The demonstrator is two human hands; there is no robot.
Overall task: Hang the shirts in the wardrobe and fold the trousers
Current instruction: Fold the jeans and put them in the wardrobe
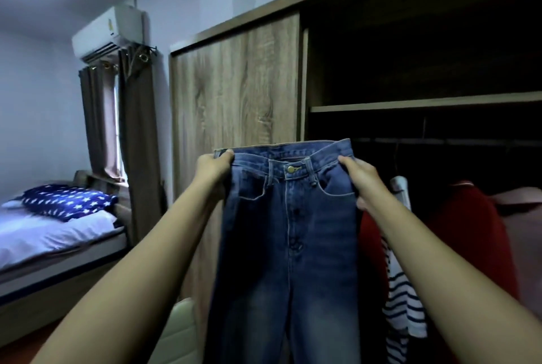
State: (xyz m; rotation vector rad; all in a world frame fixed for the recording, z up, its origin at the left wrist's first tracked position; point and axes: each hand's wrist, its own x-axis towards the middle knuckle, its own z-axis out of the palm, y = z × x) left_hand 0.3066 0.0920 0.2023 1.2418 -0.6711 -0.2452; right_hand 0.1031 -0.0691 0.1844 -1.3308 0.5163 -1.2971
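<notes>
Two bare forearms reach in from the bottom corners. At their far ends the left hand point(215, 167) and the right hand point(359, 178) each pinch one side of the waistband of a pair of blue denim trousers with a brass button point(290, 231), thumbs on the front and fingers curled round behind, a firm hold on both sides. The trousers are up in the air at arm's length, front to the camera, fly closed, legs dropping straight out of the bottom of view. That spread, I'd say, pulls the waistband flat and lets the legs line up under their own weight, a sensible start to a fold. Right behind stands the tall wood-grain wardrobe point(234, 99), its door covering the left half and the right half open and dark, with a wooden shelf point(425, 105) and a thin dark rail point(440, 142) beneath it. Hanging there, just beside the right forearm, are a dark red garment point(469, 231), a white-and-navy striped top point(404, 305) and a white hanger point(399, 187) peeking out above. Those clothes crowd the right side, and no flat surface shows under the trousers. The white-sheeted bed point(58, 234) with its navy star-print pillow point(70, 200) lies well off to the left, probably the likeliest place to fold. A pale padded object point(179, 331) sits low between the arms, too cut off to identify.
</notes>
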